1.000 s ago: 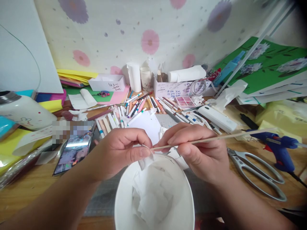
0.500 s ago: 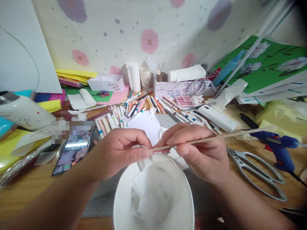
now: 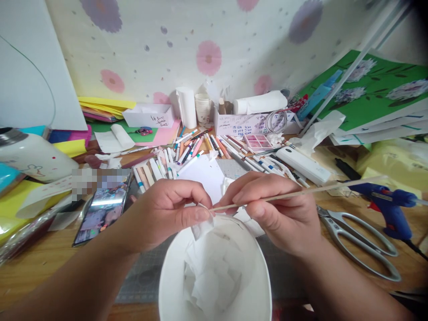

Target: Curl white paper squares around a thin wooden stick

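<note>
Stick (image 3: 301,193): I see it run side to side, long and thin, with its right end a bit higher in my view.
Stick tip: it points left, right at my left finger and thumb. It looks to touch or nearly touch there; I can't tell which.
Right hand (image 3: 287,214): this grip is closed on the stick, with the thumb below and fingers on top. The stick lies across it.
Left hand (image 3: 167,214): this grip is pinched tight on the strip (image 3: 202,228). It is the hand nearer the tip.
Strip: white and curled, it hangs down from the pinch, just left of the tip.
Tub (image 3: 172,272): it is below both hands, mouth up, with tissue (image 3: 217,285) inside. I can't tell if the strip touches its rim.
Glue gun (image 3: 394,214): it is far right, under the stick's right end in my view.
Scissors (image 3: 334,227): they lie on the tabletop (image 3: 56,254), near my right wrist.
</note>
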Demonstrator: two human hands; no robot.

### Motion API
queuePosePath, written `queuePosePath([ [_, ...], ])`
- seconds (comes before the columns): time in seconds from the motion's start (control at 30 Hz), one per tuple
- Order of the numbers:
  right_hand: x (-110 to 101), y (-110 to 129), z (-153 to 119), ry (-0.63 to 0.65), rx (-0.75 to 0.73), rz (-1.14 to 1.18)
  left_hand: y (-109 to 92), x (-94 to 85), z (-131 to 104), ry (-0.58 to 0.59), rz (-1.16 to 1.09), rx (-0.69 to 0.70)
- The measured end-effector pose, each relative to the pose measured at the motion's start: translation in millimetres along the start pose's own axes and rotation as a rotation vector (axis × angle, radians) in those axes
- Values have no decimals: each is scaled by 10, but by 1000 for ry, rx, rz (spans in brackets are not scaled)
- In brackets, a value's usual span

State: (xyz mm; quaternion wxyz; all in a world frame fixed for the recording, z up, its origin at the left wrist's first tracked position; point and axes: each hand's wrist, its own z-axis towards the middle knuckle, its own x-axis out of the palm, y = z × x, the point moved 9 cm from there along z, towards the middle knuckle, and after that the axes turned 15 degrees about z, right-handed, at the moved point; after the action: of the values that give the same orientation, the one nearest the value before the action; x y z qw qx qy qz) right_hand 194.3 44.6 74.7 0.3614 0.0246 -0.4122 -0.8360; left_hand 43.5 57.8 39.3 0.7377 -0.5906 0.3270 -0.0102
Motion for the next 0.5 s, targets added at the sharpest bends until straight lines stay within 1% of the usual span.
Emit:
queuePosePath([
  [0.17,0,-33,-1,7,52,-14,-41,-8,16,-20,30,14],
  [0.37,-24,-28,-7,-7,15,-14,-51,-14,31,-22,52,12],
  [0.43,-50,-36,-13,-28,8,-5,-55,-20,35,-41,48,17],
  [0.5,-79,-46,-14,-58,12,-6,-46,-42,39,-83,33,12],
])
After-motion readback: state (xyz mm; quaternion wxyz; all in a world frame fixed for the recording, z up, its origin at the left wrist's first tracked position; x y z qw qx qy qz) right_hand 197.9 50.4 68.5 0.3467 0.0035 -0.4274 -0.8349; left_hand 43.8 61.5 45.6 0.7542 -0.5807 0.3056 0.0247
